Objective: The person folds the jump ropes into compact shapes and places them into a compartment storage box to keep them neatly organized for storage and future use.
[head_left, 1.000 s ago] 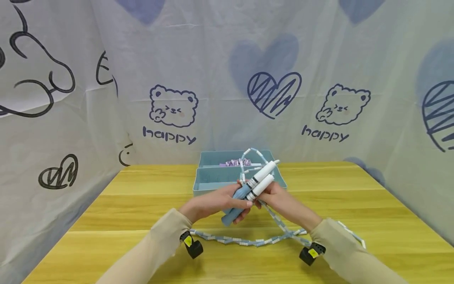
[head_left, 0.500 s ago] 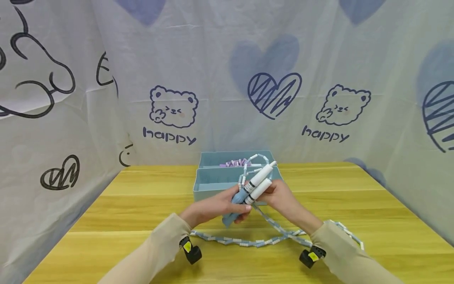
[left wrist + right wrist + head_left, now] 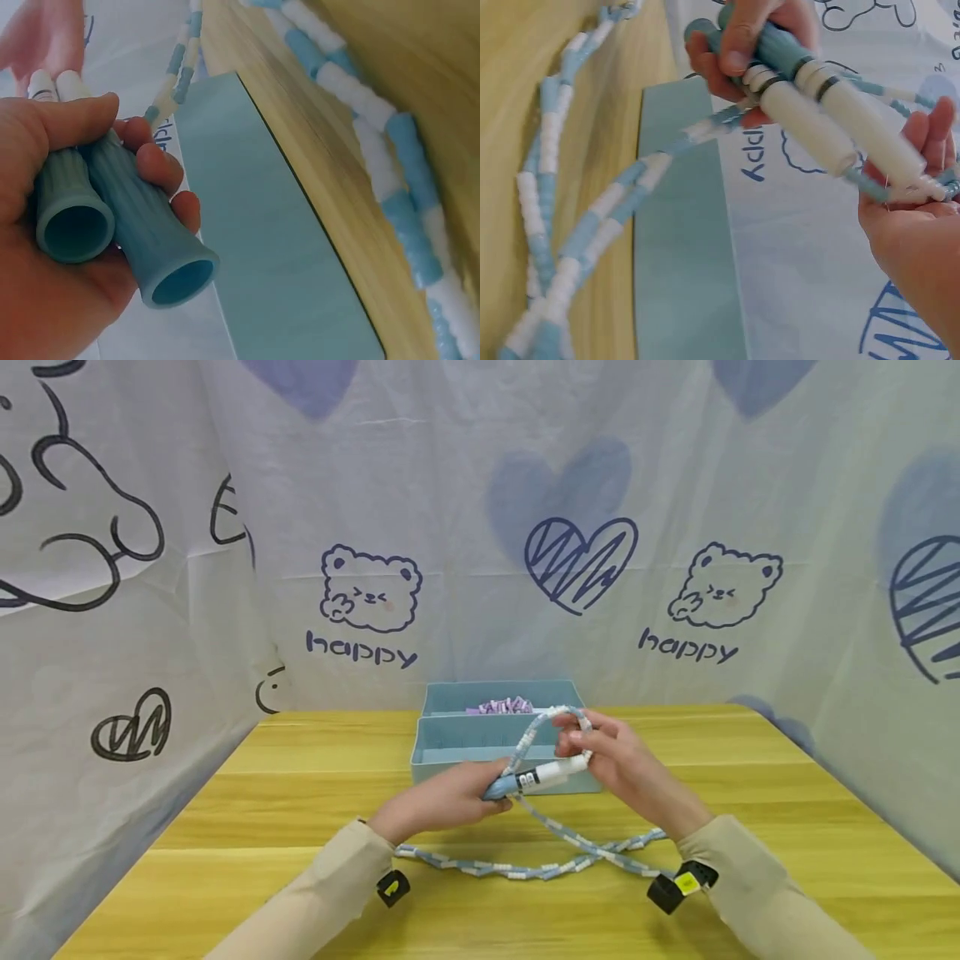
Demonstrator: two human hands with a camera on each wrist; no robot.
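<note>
My left hand (image 3: 450, 795) grips both handles (image 3: 551, 772) of a beaded jump rope side by side. Their blue flared ends face me in the left wrist view, fingers and thumb wrapped around the blue grips (image 3: 150, 202). The white tips (image 3: 885, 150) point toward my right hand (image 3: 622, 760), which is beside them with its fingers loosely extended. Blue-and-white beaded rope (image 3: 528, 739) arcs in a loop from the handles past the right fingers and lies against that palm in the right wrist view. More of the rope hangs below and crosses over itself on the table.
Behind the hands stands a light blue bin (image 3: 435, 774) with a front and a back section. A purple-and-white bundle (image 3: 506, 705) lies in the back section. The wooden table (image 3: 262, 810) is bounded by a printed cloth (image 3: 465, 610) at the back and sides.
My right hand has moved off the handles, rightward and up to the rope loop, its fingers loosened. The handles have turned from a steep slant to nearly level, still in my left hand.
</note>
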